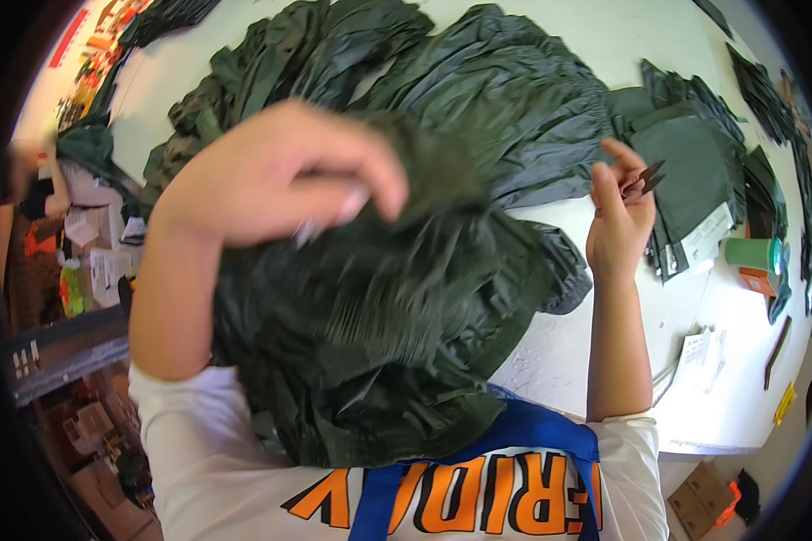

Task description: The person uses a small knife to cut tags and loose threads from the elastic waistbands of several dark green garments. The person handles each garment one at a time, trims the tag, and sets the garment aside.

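A crumpled dark green garment (pixel 379 316) with gathered elastic fills the centre, draped toward the wearer at six o'clock. At ten o'clock, the blurred left hand (pixel 284 176) arches over it, fingers half curled and thumb apart; whether it grips any fabric cannot be told. Toward two o'clock, the right hand (pixel 621 212) has its fingers curled around small dark snips (pixel 645 178), blades pointing outward. More green garments (pixel 505 99) lie at twelve on the white table (pixel 559 361); a green-topped tub (pixel 754 254) stands at three.
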The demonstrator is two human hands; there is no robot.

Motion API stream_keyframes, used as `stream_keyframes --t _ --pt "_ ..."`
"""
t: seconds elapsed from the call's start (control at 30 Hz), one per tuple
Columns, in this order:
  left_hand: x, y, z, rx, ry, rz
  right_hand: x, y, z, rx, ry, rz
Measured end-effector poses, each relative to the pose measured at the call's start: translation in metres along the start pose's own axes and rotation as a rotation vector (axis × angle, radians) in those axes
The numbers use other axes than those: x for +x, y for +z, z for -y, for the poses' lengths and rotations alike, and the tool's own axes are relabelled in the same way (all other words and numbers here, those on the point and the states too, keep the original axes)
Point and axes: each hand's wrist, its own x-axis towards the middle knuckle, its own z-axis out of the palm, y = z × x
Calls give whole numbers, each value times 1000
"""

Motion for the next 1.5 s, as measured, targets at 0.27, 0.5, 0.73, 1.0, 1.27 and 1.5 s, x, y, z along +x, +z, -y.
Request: stream_keyframes --t 0.27,0.5,0.73,1.0,1.27,1.5 --pt "54 22 3 296 -306 441 67 -28 -60 103 556 -182" --pt "150 72 29 -71 123 55 75 -50 -56 170 390 -79" --pt "181 75 49 -600 -79 -601 -7 -17 -3 -647 -227 234" --pt "164 76 37 -880 -355 -422 -47 -1 3 -702 -342 349" --pt "159 86 41 -608 -145 -614 -46 -5 5 -626 -293 373" --pt "176 102 23 8 -184 -583 -42 -2 -3 -610 -279 434"
